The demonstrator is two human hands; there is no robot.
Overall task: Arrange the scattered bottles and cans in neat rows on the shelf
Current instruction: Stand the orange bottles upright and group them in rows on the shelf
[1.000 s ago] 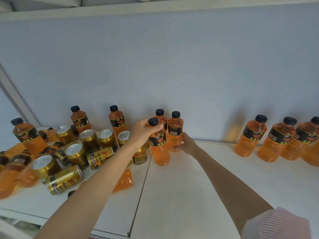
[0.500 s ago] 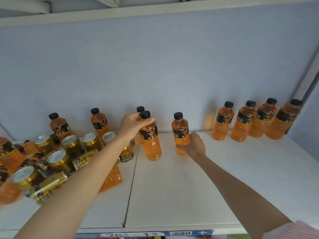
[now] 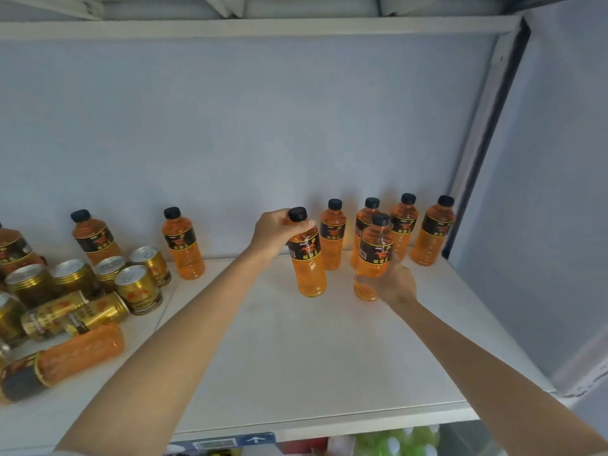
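Toward the far right of the white shelf (image 3: 296, 373), both my hands are busy with orange bottles. My left hand (image 3: 274, 230) is wrapped around the shoulder of one upright bottle (image 3: 307, 255), thumb and fingers closed just under its black cap, and its base sits on or barely above the shelf board (I cannot tell which). My right hand (image 3: 391, 283) is closed around the lower body of a second bottle (image 3: 375, 258), also upright, cap up.

Behind them, against the back wall, four bottles (image 3: 403, 225) already stand in a row that runs left to right into the far right corner. Both bottles I hold have their long axes vertical, so neither needs turning; what matters is that the row lies beyond and slightly right of my hands. The right-hand bottle stands just in front of the second bottle of that row, overlapping it in view, so I judge it starts a second row nearer to me. The left-hand bottle is just left of the row's leftmost bottle, near its end.

Well apart on the left, the rest waits: two upright bottles near the wall, a cluster of gold cans (image 3: 138, 287), some standing and some on their sides, and one bottle lying flat (image 3: 65, 363) near the front edge. My left hand is nearer that pile.
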